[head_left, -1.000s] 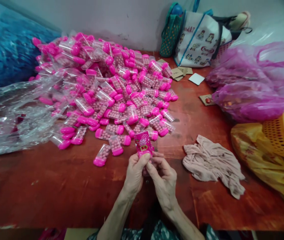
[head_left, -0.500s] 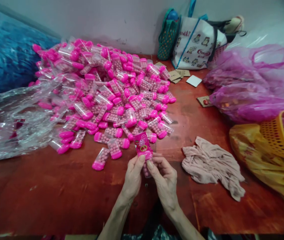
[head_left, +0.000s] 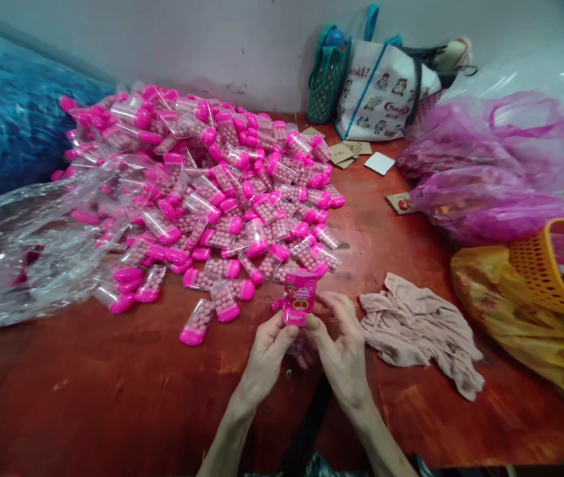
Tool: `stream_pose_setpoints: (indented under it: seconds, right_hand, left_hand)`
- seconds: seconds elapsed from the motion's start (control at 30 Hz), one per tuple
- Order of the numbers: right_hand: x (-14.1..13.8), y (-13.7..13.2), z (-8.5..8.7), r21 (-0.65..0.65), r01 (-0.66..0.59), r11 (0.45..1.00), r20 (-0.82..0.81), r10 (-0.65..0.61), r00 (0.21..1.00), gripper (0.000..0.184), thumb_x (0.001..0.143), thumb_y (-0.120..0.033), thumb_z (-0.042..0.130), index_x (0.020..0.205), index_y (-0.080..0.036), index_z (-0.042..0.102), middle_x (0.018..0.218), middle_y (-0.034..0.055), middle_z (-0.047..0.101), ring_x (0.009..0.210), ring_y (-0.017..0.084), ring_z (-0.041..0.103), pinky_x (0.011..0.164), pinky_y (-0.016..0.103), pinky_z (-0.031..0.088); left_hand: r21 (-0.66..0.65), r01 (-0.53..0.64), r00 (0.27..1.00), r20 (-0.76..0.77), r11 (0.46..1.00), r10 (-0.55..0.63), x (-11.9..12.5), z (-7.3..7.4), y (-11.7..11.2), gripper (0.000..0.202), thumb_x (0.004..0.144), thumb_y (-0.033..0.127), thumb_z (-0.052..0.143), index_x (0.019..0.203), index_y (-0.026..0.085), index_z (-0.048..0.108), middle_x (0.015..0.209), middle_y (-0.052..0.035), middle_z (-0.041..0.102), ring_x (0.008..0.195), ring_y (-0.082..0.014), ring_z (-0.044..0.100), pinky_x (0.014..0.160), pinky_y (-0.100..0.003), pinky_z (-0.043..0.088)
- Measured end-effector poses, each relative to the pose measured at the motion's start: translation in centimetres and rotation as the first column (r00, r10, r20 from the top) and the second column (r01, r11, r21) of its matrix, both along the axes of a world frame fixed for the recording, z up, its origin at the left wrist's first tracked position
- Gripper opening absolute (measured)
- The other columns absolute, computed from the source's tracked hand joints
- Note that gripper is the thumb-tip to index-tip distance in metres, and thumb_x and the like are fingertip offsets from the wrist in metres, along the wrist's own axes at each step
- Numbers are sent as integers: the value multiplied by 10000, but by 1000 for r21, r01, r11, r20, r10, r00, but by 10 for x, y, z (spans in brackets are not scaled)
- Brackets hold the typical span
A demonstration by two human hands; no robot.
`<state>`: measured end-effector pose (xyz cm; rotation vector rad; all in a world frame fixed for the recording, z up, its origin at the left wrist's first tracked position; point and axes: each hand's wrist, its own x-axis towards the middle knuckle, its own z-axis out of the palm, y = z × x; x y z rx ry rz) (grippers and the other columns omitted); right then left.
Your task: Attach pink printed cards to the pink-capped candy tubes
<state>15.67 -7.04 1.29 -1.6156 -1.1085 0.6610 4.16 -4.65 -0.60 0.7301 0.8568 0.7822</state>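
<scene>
Near the table's front, my left hand (head_left: 269,344) and my right hand (head_left: 342,348) are closed on a bright pink printed label (head_left: 300,298), thumbs at its lower edge. A small flap of the label sticks out to the left. Just below, between my hands, is a clear container of pink candy balls (head_left: 303,347), blurred and partly covered; how the label sits on it I cannot tell. My right fingers are bent behind the label. Beyond my hands lies a large heap of pink-capped candy containers (head_left: 222,199), with one loose container (head_left: 197,322) at its near side.
Clear plastic sheeting (head_left: 28,258) and a blue bag (head_left: 18,112) flank the heap on the left. To the right lie a crumpled cloth (head_left: 421,331), a yellow basket (head_left: 535,258) and pink plastic bags (head_left: 490,165). A white tote (head_left: 384,93) stands against the wall.
The label has tilted more upright and shifted slightly right, and a flap now shows at its left. My right hand has moved right, its fingers more raised. The view has shifted slightly.
</scene>
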Motion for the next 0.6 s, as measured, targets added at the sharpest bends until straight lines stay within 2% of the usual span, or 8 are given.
stream_pose_setpoints:
  seconds: [0.07, 0.1, 0.13, 0.2, 0.33, 0.5, 0.6]
  right_hand:
    - [2, 4, -1, -87, -156, 984, -224, 133, 965, 232, 790, -387, 575, 872, -175, 618, 805, 28, 591, 673, 155, 571, 608, 266, 487]
    - [3, 6, -2, -119, -203, 972, -340, 152, 928, 234, 803, -394, 555, 837, -171, 616, 719, 4, 576, 541, 118, 534, 489, 227, 461]
    - [3, 7, -4, -141, -215, 966, -434, 134, 891, 242, 810, -400, 542, 812, -168, 612, 647, -18, 551, 440, 87, 472, 397, 199, 410]
    - [2, 7, -8, -159, -158, 975, -537, 49, 842, 258, 798, -413, 554, 808, -162, 612, 581, -37, 524, 363, 59, 392, 320, 174, 339]
    - [0, 7, -15, -138, -45, 989, -549, -38, 835, 274, 739, -413, 623, 803, -148, 647, 625, -8, 575, 416, 71, 456, 354, 172, 389]
    - [-11, 4, -15, -189, -49, 981, -532, -60, 845, 236, 757, -395, 610, 798, -164, 642, 546, -47, 544, 301, 41, 371, 275, 167, 313]
    - [-13, 2, -13, -198, -56, 978, -510, -54, 859, 227, 754, -382, 617, 819, -166, 646, 593, -32, 587, 318, 47, 408, 289, 168, 332]
  left_hand:
    - [20, 52, 999, -15, 998, -52, 2, 0, -1, 218, 771, 330, 588, 871, 136, 583, 576, 8, 564, 466, -112, 528, 440, -221, 427]
    - [30, 73, 997, -14, 997, -72, 3, 0, -1, 211, 767, 314, 597, 879, 137, 576, 569, 14, 557, 461, -108, 522, 441, -217, 425]
    - [36, 94, 996, -8, 995, -93, 4, 0, 0, 207, 762, 292, 605, 894, 136, 571, 572, 15, 557, 464, -104, 520, 449, -214, 424]
    - [35, 130, 991, 12, 991, -131, 5, 0, 1, 207, 758, 252, 613, 917, 130, 563, 591, 6, 571, 482, -102, 525, 470, -211, 423]
    - [13, 115, 993, 38, 993, -115, 7, -2, 1, 142, 785, 235, 579, 873, 125, 558, 620, -15, 590, 501, -99, 530, 470, -200, 406]
    - [-23, 33, 997, 75, 999, -31, 8, -5, -2, 147, 787, 227, 576, 899, 133, 562, 600, 19, 528, 457, -71, 481, 409, -173, 368]
    - [-31, 28, 996, 82, 999, -25, 7, -6, -1, 138, 791, 234, 570, 884, 132, 557, 583, 28, 512, 422, -52, 439, 386, -162, 331]
